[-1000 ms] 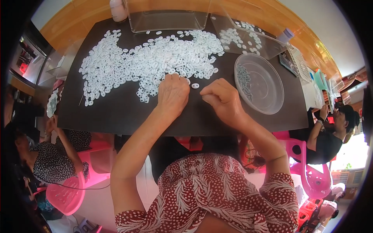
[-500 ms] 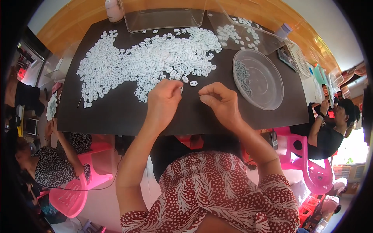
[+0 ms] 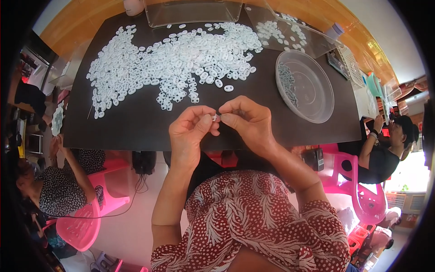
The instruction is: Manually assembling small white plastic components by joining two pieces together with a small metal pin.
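Observation:
Above the near part of the dark table, my two hands meet fingertip to fingertip. My left hand (image 3: 190, 129) is closed in a pinch on a small white plastic piece (image 3: 214, 118). Against that piece, the thumb and forefinger of my right hand (image 3: 249, 120) are pressed together; whatever they hold is too small to make out. Beyond my hands spreads a big heap of white oval two-hole plastic pieces (image 3: 181, 59). Smaller white pieces (image 3: 168, 96) lie at its near edge. To the right, a round clear dish (image 3: 312, 93) contains a pile of thin grey metal pieces, seemingly screws (image 3: 287, 84).
A clear bin (image 3: 195, 20) stands at the far edge. Back right are a clear lid (image 3: 312, 43) with white pieces around it, a purple container (image 3: 334, 31) and a phone (image 3: 337, 65). People sit on both sides, near pink chairs (image 3: 81, 224).
My left hand has come back from the heap's near edge, toward me. My right hand has moved left to meet it, fingertips together at the white piece. The view has shifted slightly.

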Motion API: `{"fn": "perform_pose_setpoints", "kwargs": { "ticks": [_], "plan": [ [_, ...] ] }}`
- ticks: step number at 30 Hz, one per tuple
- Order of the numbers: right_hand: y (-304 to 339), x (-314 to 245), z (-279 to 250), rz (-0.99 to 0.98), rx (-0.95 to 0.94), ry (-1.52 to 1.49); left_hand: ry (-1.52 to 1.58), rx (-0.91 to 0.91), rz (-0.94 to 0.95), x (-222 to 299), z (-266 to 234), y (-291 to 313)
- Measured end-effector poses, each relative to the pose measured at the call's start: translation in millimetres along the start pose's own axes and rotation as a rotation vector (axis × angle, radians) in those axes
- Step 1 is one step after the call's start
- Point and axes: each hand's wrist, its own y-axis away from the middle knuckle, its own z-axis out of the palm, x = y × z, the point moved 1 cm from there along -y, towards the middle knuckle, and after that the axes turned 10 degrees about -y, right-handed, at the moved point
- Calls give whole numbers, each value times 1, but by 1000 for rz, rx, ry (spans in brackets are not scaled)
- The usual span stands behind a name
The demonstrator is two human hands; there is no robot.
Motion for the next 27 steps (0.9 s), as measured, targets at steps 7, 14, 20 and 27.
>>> {"fn": "perform_pose_setpoints", "kwargs": {
  "ticks": [7,14,20,27],
  "plan": [
    [6,0,2,-25,-12,53,-8,93,83,-5,3,12],
    [8,-2,8,-76,-44,118,35,124,53,-6,7,20],
    [7,-2,9,-102,-59,168,-31,139,97,-7,8,24],
    [6,-5,9,-96,-84,212,-270,187,170,-10,8,28]
  ]
}}
